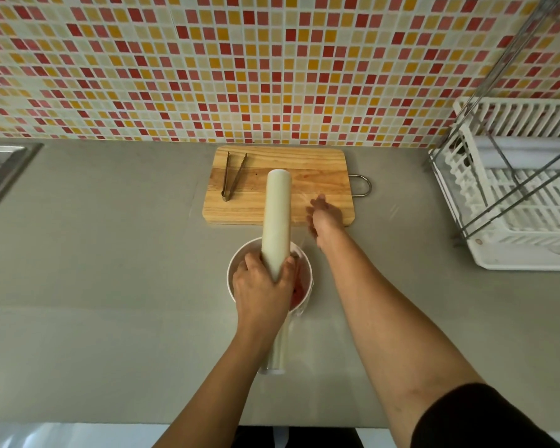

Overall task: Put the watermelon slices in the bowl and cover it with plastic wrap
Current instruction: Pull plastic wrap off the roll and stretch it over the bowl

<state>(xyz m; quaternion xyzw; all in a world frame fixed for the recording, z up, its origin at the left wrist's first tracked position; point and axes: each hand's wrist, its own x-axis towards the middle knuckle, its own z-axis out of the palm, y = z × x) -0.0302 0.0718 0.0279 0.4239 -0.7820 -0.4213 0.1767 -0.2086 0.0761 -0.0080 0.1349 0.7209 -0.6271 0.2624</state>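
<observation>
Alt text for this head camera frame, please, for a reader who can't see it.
A person's left hand holds a roll of plastic wrap over a white bowl of watermelon while the right hand pulls film sideways. Behind, metal tongs lie on a wooden cutting board; a white dish rack stands at right.

Head-worn view, steeply down onto counter point(110, 253)

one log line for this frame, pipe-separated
stage: pulling wrap | left hand: gripping plastic wrap roll over bowl | right hand: blurred, drawing film sideways | watermelon: in bowl | tongs: on cutting board
</observation>
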